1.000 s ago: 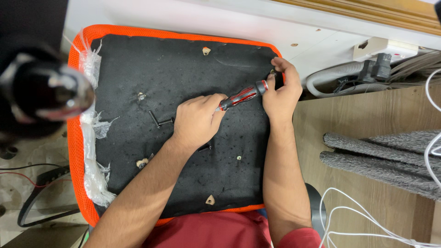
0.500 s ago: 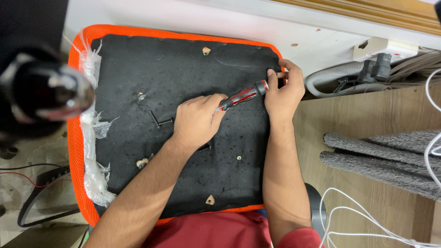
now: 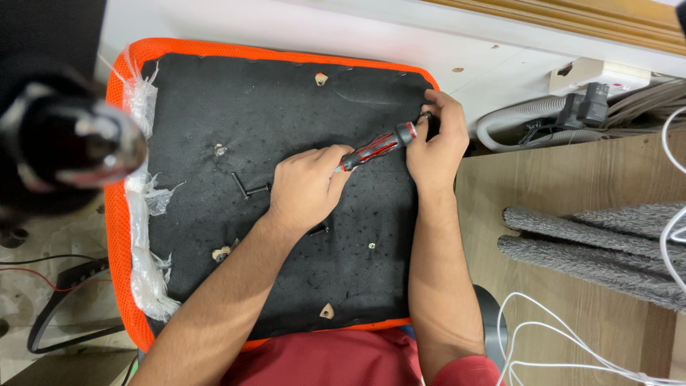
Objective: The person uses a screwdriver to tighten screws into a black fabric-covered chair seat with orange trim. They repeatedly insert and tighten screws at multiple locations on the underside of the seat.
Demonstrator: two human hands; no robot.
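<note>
My left hand holds the screwdriver. My right hand pinches its tip at the seat's right edge.

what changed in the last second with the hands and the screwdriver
Little moved: the right hand shifted slightly down from the seat's far right corner, fingers staying at the tip of the screwdriver. The left hand kept hold of the handle. The black bolts and the orange-edged seat panel stayed put.

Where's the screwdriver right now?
Head view, right of centre: the red-and-black screwdriver spans both hands over the black seat underside, handle in the left hand, tip by the right hand.
</note>
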